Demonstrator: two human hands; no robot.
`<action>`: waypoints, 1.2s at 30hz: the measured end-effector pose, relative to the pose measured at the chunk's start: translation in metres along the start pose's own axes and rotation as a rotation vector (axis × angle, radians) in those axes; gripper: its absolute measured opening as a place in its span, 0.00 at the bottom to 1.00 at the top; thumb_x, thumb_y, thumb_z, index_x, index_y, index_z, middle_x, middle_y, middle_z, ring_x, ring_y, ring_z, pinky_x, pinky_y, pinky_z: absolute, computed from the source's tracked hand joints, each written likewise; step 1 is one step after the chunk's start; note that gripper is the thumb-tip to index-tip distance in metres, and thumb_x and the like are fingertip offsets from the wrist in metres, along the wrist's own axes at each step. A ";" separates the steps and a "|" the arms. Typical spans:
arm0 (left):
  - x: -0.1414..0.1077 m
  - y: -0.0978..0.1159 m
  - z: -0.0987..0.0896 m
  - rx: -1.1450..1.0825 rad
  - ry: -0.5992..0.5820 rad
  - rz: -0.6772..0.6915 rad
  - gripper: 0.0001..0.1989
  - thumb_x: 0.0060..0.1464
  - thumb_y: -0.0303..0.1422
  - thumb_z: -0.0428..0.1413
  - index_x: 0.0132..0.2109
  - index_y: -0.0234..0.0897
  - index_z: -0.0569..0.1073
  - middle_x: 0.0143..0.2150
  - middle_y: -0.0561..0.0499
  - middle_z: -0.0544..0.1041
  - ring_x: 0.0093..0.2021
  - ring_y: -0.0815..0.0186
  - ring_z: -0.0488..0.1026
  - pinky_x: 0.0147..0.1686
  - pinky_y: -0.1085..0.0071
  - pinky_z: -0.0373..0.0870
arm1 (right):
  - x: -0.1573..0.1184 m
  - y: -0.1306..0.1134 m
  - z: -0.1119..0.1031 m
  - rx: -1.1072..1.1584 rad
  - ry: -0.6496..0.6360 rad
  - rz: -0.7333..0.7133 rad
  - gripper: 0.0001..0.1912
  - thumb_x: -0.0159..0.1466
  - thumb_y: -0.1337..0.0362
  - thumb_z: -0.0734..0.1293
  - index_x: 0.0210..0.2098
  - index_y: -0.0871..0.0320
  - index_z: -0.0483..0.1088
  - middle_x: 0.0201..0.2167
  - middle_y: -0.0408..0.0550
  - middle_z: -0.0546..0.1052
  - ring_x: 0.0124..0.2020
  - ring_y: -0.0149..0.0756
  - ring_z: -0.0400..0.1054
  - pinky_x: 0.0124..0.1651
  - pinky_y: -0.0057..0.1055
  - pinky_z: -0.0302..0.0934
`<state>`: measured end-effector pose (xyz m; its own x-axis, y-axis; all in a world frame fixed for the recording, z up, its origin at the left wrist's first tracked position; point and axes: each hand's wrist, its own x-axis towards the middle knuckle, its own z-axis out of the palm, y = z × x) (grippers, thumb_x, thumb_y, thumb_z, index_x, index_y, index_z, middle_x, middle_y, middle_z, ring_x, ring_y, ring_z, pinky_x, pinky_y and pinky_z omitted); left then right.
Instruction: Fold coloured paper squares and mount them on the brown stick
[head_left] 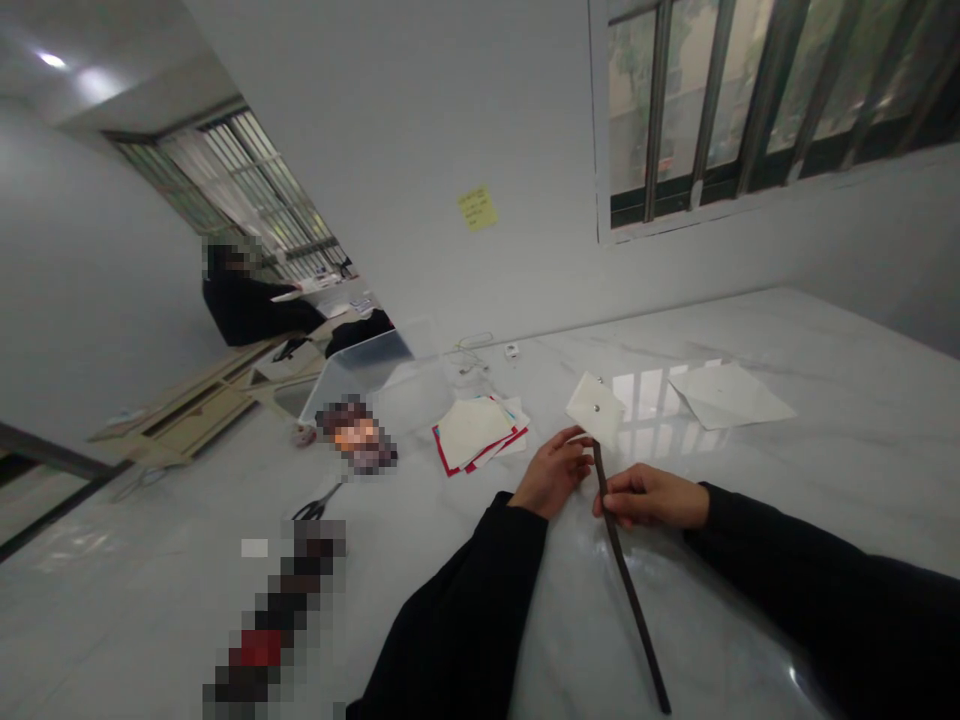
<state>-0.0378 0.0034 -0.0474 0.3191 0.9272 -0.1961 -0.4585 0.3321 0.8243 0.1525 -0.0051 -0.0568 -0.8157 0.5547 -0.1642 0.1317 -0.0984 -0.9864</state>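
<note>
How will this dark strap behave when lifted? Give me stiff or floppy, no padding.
The dark strap probably bends but isn't limp: its long free end runs almost straight from the right hand. It looks thin, so likely light. Its glossy surface and the polished marble tabletop suggest it may slide easily if pushed.

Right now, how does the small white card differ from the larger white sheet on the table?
The small white card is far smaller than the larger white sheet. The card shows a metal stud; the sheet shows none. The card sits atop the dark strap by the left hand; the sheet lies flat on the marble table. Both are pale, four-sided.
</note>
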 end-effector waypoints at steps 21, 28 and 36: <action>-0.002 -0.002 0.007 -0.039 -0.018 0.055 0.20 0.43 0.30 0.67 0.46 0.39 0.74 0.41 0.49 0.77 0.38 0.65 0.73 0.38 0.71 0.67 | -0.003 0.001 0.003 -0.097 -0.166 -0.016 0.23 0.59 0.48 0.69 0.39 0.63 0.77 0.20 0.42 0.73 0.22 0.26 0.62 0.26 0.24 0.52; 0.003 -0.008 0.001 -0.054 -0.041 0.072 0.20 0.44 0.31 0.66 0.46 0.37 0.73 0.39 0.47 0.77 0.36 0.65 0.73 0.37 0.70 0.68 | 0.003 0.008 -0.007 0.255 0.207 0.057 0.24 0.58 0.44 0.68 0.40 0.59 0.67 0.28 0.43 0.74 0.16 0.21 0.56 0.16 0.21 0.42; 0.008 -0.021 0.002 -0.029 -0.046 0.025 0.21 0.45 0.33 0.66 0.48 0.37 0.73 0.45 0.44 0.78 0.41 0.62 0.75 0.41 0.68 0.68 | 0.010 0.012 -0.007 0.580 0.491 -0.013 0.18 0.56 0.55 0.74 0.40 0.59 0.72 0.34 0.48 0.77 0.30 0.30 0.71 0.33 0.26 0.66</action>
<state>-0.0240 0.0030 -0.0656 0.3447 0.9267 -0.1500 -0.4908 0.3141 0.8127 0.1498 0.0051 -0.0699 -0.4525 0.8495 -0.2712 -0.3040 -0.4329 -0.8487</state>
